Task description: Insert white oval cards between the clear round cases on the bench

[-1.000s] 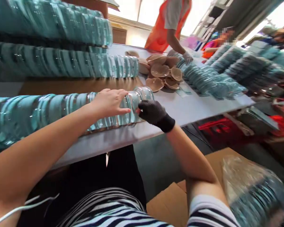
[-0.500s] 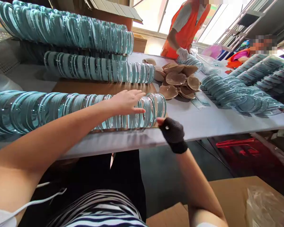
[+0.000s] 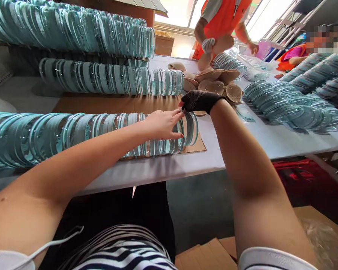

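A long row of round glass discs point(image 3: 73, 133) stands on edge on a brown card at the near side of the white table point(image 3: 236, 144). My bare left hand point(image 3: 162, 123) lies over the row's right end, fingers curved on the tops of the discs. My right hand point(image 3: 199, 101), in a black glove, reaches over the end disc point(image 3: 193, 129), its fingertips meeting those of my left hand at the top rim. Whether it grips a disc is unclear.
Two more rows of glass discs point(image 3: 112, 80) lie further back on the left. A heap of tan shell-shaped pieces point(image 3: 216, 84) sits mid-table. Fanned glass discs point(image 3: 281, 107) cover the right side. A person in an orange vest point(image 3: 222, 22) works at the far end. Cardboard boxes point(image 3: 205, 255) stand by my knees.
My gloved right hand rose from the table's front edge, below the row's end, to above the end disc. My left hand slid slightly right along the row. The far person lifted a tan piece.
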`<move>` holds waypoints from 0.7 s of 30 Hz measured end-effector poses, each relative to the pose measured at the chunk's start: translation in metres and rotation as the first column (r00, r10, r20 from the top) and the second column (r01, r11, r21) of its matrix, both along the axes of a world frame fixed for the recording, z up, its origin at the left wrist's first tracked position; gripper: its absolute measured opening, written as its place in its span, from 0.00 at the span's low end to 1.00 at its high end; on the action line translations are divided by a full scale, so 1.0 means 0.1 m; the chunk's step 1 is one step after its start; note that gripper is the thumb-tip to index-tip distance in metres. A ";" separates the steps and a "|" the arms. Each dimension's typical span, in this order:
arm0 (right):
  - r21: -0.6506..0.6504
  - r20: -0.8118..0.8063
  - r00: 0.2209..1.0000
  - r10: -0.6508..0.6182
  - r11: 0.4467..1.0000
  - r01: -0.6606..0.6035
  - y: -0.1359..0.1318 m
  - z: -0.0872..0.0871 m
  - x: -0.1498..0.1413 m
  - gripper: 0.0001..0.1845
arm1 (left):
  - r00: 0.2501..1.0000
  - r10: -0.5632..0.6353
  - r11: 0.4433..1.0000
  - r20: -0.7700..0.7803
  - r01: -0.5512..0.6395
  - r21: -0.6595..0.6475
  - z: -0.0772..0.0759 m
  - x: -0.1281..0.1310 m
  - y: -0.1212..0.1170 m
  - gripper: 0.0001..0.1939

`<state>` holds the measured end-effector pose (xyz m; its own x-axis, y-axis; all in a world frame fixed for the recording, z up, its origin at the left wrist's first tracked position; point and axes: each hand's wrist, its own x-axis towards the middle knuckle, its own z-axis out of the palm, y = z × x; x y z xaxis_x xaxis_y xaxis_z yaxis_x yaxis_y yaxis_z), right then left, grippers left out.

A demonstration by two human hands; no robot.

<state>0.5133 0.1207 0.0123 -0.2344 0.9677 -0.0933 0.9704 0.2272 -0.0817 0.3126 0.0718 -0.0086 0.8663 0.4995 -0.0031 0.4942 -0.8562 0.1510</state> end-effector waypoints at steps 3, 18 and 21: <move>-0.171 0.220 0.969 0.115 0.982 -0.078 0.13 0.05 -0.17 0.11 | 1.000 -0.020 1.000 0.006 0.020 0.014 0.00 0.00 0.01 0.44; 0.410 -0.165 0.979 0.123 0.911 -0.045 -1.63 -0.61 0.01 0.09 | 0.998 0.026 0.998 0.056 -0.022 -0.063 -0.01 0.00 0.00 0.44; 0.442 -0.095 0.995 0.017 0.897 0.027 -1.94 -1.12 -0.08 0.13 | 0.998 0.014 0.998 0.060 -0.010 -0.061 -0.02 0.00 0.01 0.44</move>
